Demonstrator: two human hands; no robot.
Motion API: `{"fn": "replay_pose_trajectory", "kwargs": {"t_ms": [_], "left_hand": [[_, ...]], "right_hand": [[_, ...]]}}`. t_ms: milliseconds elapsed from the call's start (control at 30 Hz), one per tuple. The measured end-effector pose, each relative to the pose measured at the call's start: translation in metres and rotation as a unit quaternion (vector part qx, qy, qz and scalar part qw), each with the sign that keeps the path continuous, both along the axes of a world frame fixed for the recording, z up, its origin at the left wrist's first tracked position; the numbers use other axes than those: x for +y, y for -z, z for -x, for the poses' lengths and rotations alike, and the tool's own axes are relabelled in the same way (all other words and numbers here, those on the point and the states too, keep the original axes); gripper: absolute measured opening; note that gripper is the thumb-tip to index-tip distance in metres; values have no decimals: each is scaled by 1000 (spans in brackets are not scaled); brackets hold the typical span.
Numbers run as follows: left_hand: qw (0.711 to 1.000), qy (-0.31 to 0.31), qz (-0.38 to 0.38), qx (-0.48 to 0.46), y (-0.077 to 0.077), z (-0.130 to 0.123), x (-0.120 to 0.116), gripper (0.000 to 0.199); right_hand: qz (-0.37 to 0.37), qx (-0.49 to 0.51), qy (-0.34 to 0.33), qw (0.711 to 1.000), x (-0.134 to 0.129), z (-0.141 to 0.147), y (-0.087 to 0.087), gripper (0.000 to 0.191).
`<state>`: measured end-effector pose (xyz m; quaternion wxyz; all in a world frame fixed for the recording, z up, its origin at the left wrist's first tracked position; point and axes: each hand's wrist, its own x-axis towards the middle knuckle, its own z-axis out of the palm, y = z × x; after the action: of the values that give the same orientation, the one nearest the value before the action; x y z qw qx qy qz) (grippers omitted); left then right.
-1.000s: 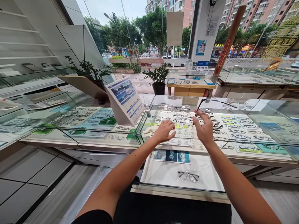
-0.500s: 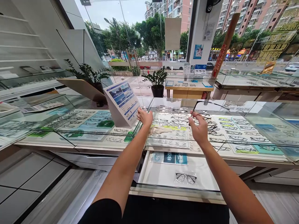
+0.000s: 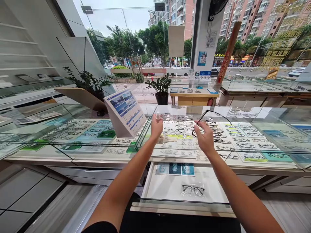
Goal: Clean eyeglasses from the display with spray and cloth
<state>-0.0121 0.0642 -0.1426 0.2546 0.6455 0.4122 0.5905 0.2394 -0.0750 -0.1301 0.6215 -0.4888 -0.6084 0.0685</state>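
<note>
Above the glass counter, my right hand (image 3: 204, 136) grips a pair of black-framed glasses (image 3: 216, 112), one temple arm reaching out to the right. My left hand (image 3: 156, 126) is closed around a small clear-and-white bottle (image 3: 157, 115), whose top shows above the fingers. It is just right of a standing card display (image 3: 128, 113) on the glass. Below, in a pulled-out drawer (image 3: 165, 186), another pair of black glasses (image 3: 193, 190) lies in a clear plastic bag.
Rows of glasses (image 3: 245, 140) lie inside the glass counter (image 3: 97, 147). A blue picture strip (image 3: 175, 169) is at the drawer's back. Potted plants (image 3: 161, 97) stand behind the counter. A wooden-based display table (image 3: 194, 101) is farther back.
My left hand has moved from beside the card display and closed on the small bottle. The glasses in my right hand have turned and sit slightly lower and farther left.
</note>
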Motion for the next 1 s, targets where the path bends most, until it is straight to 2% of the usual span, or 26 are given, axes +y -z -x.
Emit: {"fn": "replay_pose_trajectory", "kwargs": {"t_ms": [133, 200, 267, 333, 400, 467, 600, 667, 867, 1000], "left_hand": [[990, 90, 95, -58, -16, -28, -52, 53], [942, 225, 193, -157, -23, -33, -74, 67], [894, 311, 252, -200, -29, -34, -89, 80], [861, 361, 292, -205, -33, -33, -96, 86], [846, 383, 316, -192, -33, -32, -99, 87], [856, 373, 313, -175, -30, -32, -100, 86], [913, 302, 238, -134, -20, -36, -102, 76], [930, 281, 208, -113, -14, -38, -102, 72], [956, 241, 145, -82, -7, -41, -103, 62], [959, 232, 139, -79, -8, -42, -103, 62]], "right_hand": [[19, 10, -49, 999, -5, 10, 1, 37], [32, 13, -84, 996, -11, 17, 1, 37], [50, 5, -116, 992, -17, 23, 0, 39], [66, -4, -144, 987, -22, 28, 0, 40], [81, -4, -172, 982, -27, 31, 0, 41], [97, 1, -198, 975, -31, 33, 0, 42], [125, 17, -241, 962, -34, 36, 1, 43], [135, 25, -259, 956, -33, 37, 2, 44], [159, 43, -303, 938, -32, 39, 5, 45], [161, 38, -313, 935, -34, 40, 5, 44]]}}
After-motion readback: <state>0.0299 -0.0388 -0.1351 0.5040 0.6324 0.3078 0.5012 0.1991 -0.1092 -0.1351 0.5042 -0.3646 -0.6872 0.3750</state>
